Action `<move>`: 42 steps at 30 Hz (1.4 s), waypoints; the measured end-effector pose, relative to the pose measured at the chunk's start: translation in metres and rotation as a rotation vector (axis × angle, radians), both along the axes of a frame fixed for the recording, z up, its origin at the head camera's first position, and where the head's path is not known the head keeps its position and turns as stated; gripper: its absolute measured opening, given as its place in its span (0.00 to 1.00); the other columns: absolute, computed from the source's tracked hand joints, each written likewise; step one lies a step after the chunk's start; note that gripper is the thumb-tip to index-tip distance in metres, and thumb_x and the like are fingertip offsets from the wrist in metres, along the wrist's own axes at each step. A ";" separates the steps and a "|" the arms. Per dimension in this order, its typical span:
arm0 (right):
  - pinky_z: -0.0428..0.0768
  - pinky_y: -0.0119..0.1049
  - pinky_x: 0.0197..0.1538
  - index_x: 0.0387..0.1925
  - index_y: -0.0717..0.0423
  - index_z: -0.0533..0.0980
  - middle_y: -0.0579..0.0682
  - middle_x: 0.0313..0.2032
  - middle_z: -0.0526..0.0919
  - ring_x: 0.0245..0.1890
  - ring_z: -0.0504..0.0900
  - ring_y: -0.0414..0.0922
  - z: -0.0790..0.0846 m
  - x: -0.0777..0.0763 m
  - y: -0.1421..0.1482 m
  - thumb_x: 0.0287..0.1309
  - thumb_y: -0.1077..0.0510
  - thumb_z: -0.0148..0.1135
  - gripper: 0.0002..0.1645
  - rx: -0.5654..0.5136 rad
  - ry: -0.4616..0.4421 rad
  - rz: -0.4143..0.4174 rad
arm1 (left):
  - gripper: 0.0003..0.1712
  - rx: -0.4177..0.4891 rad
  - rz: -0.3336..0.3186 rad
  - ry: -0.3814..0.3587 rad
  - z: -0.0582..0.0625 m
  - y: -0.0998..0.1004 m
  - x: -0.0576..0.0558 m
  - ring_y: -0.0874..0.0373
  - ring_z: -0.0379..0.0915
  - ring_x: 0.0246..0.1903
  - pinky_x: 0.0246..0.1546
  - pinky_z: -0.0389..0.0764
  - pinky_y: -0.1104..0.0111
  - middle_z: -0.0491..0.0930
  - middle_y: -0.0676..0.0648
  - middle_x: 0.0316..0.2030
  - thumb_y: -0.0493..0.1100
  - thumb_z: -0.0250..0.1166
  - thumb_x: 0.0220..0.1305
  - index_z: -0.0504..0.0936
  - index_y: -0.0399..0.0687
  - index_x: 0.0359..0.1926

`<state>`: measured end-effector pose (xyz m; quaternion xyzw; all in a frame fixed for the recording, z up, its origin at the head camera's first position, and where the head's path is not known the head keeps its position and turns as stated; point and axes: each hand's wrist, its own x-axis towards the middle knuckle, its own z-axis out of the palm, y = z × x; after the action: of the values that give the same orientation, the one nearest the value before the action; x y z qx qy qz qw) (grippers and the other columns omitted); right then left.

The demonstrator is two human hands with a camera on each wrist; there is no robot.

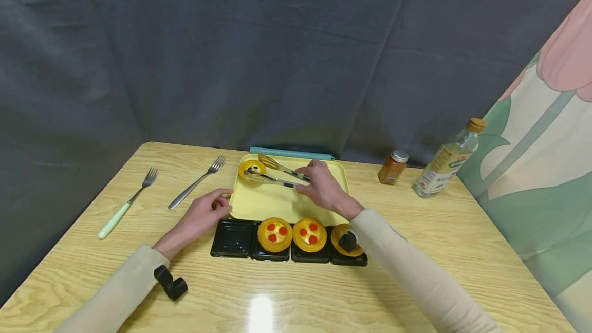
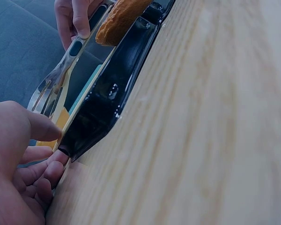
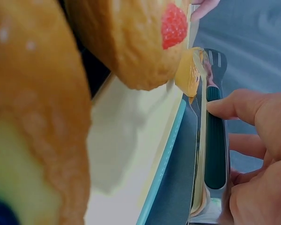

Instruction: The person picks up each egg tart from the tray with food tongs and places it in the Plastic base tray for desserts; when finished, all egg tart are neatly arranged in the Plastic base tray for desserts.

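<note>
My right hand grips metal tongs with dark handle pads, its thumb on one pad. The tongs' arms are spread and reach left over a yellow tray. One tip overlaps a round tart with dark toppings, in the tray's back left corner; the other tip is at its right side. My left hand holds the tray's left edge, thumb at the rim and fingers curled below, close to the corner of a black plastic tray.
The black tray's front row holds two red-topped tarts and another tart partly behind my right wrist; its leftmost compartment is bare. Two forks lie at left. A spice jar and an oil bottle stand at back right.
</note>
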<state>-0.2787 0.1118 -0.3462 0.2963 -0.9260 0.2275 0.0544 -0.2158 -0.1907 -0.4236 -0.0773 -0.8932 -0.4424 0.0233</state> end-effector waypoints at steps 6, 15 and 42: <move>0.69 0.45 0.45 0.54 0.68 0.81 0.59 0.38 0.77 0.39 0.70 0.53 0.003 0.008 0.004 0.58 0.62 0.69 0.23 -0.028 0.021 0.015 | 0.27 0.000 -0.001 0.000 0.000 0.000 0.000 0.54 0.69 0.37 0.38 0.71 0.62 0.78 0.46 0.40 0.42 0.61 0.70 0.73 0.37 0.67; 0.70 0.45 0.46 0.55 0.66 0.82 0.57 0.39 0.76 0.40 0.71 0.52 0.009 0.025 0.014 0.55 0.63 0.69 0.24 -0.079 0.036 0.031 | 0.27 -0.010 -0.008 0.011 0.001 -0.001 0.001 0.54 0.69 0.36 0.38 0.71 0.61 0.78 0.47 0.39 0.42 0.61 0.70 0.73 0.36 0.67; 0.68 0.36 0.34 0.56 0.62 0.82 0.51 0.40 0.73 0.37 0.68 0.50 0.008 0.090 0.043 0.55 0.63 0.73 0.25 -0.155 -0.019 0.051 | 0.26 -0.011 -0.010 0.024 0.001 -0.001 0.000 0.53 0.69 0.37 0.39 0.71 0.60 0.78 0.47 0.39 0.42 0.60 0.70 0.74 0.37 0.66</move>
<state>-0.1883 0.1548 -0.3381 0.3124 -0.8982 0.3027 0.0626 -0.2154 -0.1914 -0.4227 -0.0871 -0.8949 -0.4366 0.0313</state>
